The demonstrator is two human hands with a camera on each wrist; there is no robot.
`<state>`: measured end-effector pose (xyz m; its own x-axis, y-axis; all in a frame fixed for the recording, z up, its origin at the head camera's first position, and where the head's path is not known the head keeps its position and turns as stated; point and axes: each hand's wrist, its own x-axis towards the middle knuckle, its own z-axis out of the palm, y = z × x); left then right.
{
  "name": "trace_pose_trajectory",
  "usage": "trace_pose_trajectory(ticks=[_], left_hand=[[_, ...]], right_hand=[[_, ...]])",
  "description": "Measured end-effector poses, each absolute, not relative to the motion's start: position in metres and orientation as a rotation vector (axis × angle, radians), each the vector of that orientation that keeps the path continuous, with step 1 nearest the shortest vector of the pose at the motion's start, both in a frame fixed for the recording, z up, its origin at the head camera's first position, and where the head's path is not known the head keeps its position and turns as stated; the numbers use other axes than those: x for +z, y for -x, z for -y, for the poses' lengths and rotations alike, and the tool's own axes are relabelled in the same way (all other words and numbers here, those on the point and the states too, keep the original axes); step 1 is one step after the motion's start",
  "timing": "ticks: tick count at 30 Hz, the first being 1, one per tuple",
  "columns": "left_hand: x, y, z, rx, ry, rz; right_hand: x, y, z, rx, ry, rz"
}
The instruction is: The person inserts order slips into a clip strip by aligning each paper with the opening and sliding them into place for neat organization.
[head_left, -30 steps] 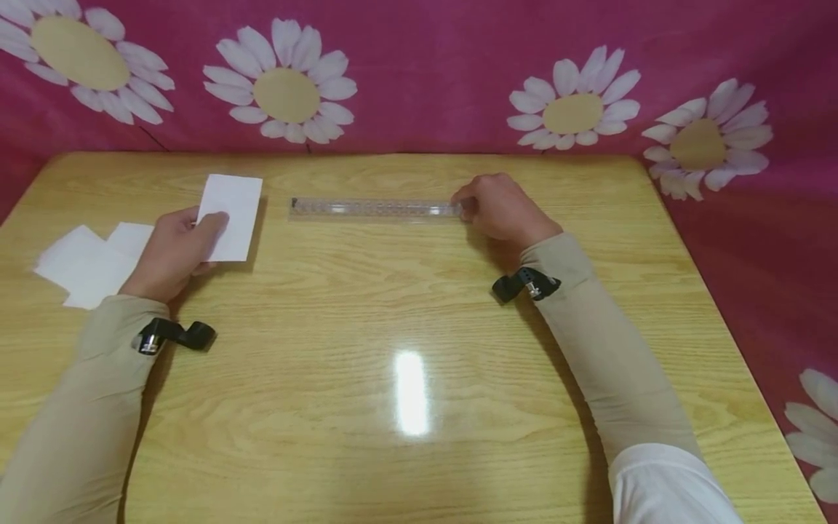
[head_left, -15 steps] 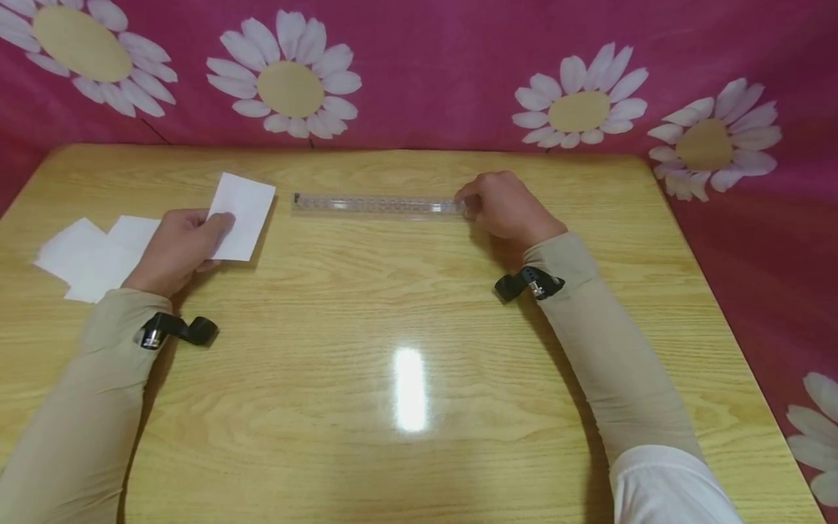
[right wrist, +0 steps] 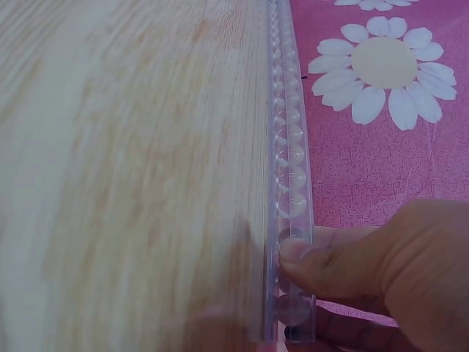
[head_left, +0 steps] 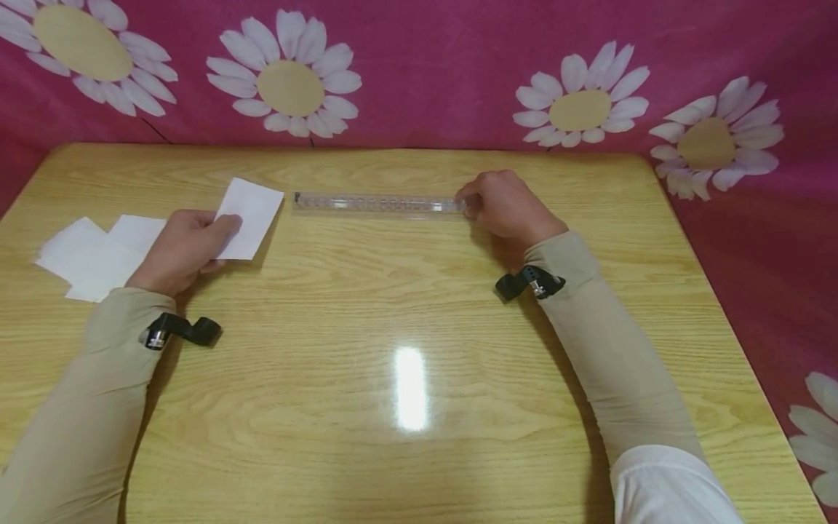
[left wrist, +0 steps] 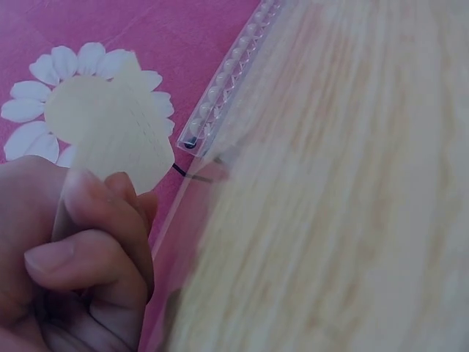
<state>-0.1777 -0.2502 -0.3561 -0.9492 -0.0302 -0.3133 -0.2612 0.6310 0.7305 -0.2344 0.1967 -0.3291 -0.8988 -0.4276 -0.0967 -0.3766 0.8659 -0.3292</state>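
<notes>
My left hand [head_left: 186, 247] pinches a small white paper card [head_left: 254, 218] between thumb and fingers, just left of a clear plastic strip. The card [left wrist: 121, 136] leans up from curled fingers in the left wrist view. Long and transparent, the strip [head_left: 380, 204] lies crosswise near the table's back and has a row of round clear bumps or beads. A dark spot marks its left end. At its right end, my right hand [head_left: 507, 204] pinches it, with the thumb pressed on the beaded side of the strip [right wrist: 289, 176] in the right wrist view.
Several overlapping white paper cards [head_left: 98, 255] lie on the wooden table [head_left: 327, 327], left of and partly behind my left hand. A pink cloth with white daisies [head_left: 425, 73] hangs along the back and right edges.
My left hand has shifted right with the paper card, bringing it close to the strip's left end, and the card has tilted clockwise. The right hand stays at the strip's right end.
</notes>
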Motion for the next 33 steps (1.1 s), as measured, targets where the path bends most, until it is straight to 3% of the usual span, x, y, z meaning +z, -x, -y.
trace_pose_trajectory(ticks=[33], left_hand=[[-0.3535,0.177,0.243,1.121,0.193,-2.553]], right_hand=[[-0.3274,0.2348,-0.1976,-0.431,0.685,-2.904]])
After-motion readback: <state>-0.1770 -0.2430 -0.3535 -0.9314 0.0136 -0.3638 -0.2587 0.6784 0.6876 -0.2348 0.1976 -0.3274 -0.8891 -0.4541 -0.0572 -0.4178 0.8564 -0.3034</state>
